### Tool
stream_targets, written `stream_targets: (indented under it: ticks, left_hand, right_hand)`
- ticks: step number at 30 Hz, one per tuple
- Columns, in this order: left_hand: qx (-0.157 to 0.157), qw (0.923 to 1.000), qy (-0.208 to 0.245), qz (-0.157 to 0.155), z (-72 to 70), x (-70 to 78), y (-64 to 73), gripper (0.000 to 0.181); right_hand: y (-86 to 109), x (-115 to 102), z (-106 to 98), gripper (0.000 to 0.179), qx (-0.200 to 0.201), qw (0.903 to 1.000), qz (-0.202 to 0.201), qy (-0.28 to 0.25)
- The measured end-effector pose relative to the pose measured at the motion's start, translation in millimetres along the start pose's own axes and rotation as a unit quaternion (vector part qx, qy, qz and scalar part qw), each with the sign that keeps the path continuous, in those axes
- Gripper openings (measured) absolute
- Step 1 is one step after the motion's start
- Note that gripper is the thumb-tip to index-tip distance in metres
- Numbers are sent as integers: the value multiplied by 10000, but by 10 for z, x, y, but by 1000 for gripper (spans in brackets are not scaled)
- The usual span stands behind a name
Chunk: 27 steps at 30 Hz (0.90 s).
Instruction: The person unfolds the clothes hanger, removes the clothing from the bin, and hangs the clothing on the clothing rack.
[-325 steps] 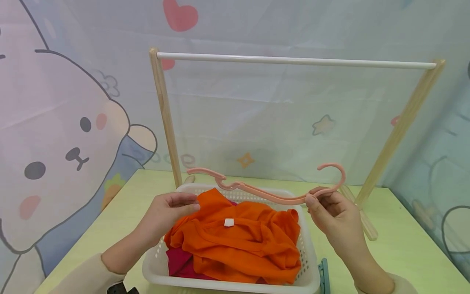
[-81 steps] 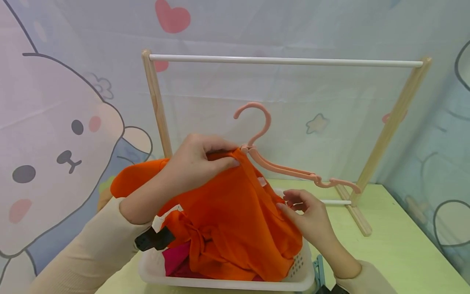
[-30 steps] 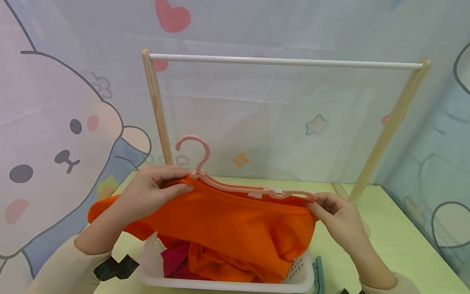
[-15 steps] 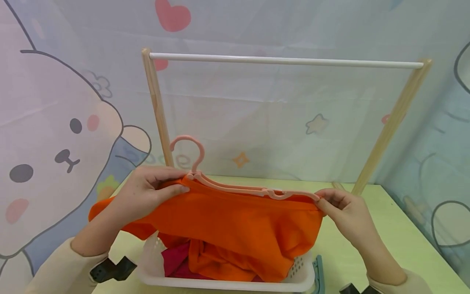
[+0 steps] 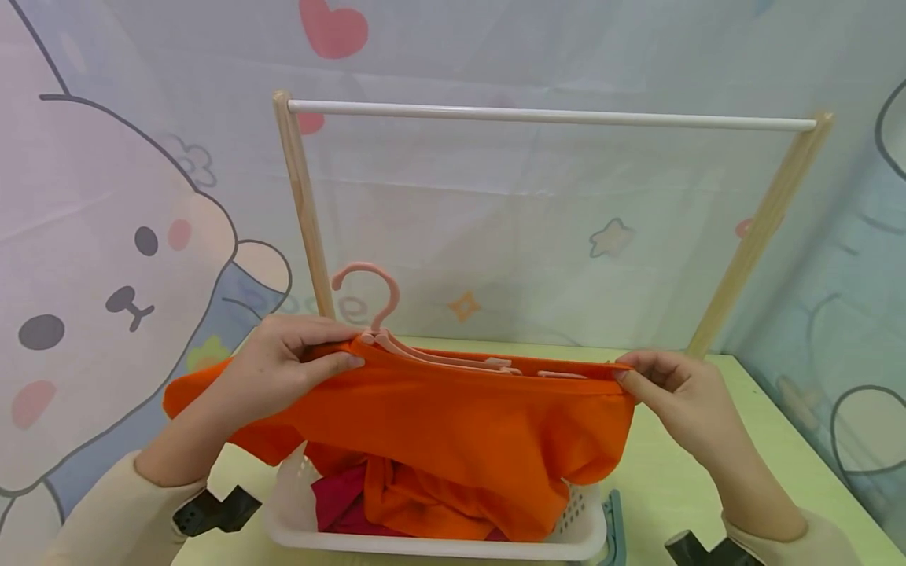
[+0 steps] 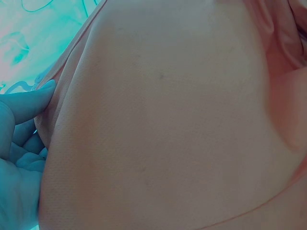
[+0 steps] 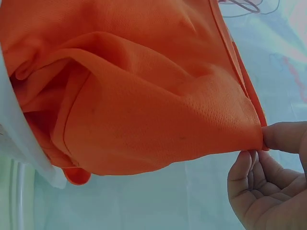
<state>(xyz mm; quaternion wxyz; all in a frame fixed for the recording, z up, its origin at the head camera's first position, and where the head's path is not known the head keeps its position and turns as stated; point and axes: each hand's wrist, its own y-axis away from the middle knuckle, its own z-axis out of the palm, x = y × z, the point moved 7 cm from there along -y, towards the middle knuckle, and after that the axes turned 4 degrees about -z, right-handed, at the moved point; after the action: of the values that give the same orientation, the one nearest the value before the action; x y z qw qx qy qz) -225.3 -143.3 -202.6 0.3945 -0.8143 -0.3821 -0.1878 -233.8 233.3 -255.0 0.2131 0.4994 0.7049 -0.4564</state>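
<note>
An orange T-shirt (image 5: 439, 417) is stretched between my two hands above the white basket, its neckline along the top. My left hand (image 5: 290, 369) pinches the shirt at the neckline's left end, close to the base of the hanger's hook. The pink hanger (image 5: 389, 295) has its hook standing up out of the neckline; its right arm lies partly inside the shirt, the rest hidden by cloth. My right hand (image 5: 679, 393) pinches the neckline's right end between thumb and fingers. In the right wrist view the shirt's shoulder (image 7: 230, 115) is drawn taut toward those fingertips.
The white basket (image 5: 425, 546) holds the lower part of the shirt and some magenta cloth (image 5: 343, 503). A teal plastic piece (image 5: 613, 523) lies at its right. Behind stands a wooden rack with a white rail (image 5: 552, 116) on the pale green table (image 5: 764, 456).
The hanger, first held in my right hand, is now in the shirt's neckline. Over the last second my right hand moved right, widening the neckline, and the hanger's right tip sank inside the shirt.
</note>
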Motion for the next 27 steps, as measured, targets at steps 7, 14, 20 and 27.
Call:
stream_targets:
  ticks: [7,14,20,27]
  left_hand:
    - [-155,9999,51,54,40,20,-35,30]
    - [-226,9996,73,-129,91,61,-100,30]
    - [-338,9989,184,-263,172,94,-145,27]
    - [-402,9987,130,-288,317,135,-219,27]
  right_hand:
    - [-18,-121,53,19,-16,9999,-111,-21]
    - [-39,-247,165,16,-137,9989,-453,-29]
    - [-66,-336,248,16,-245,9985,-475,99]
    - [-86,-405,370,18,-447,9985,-311,67]
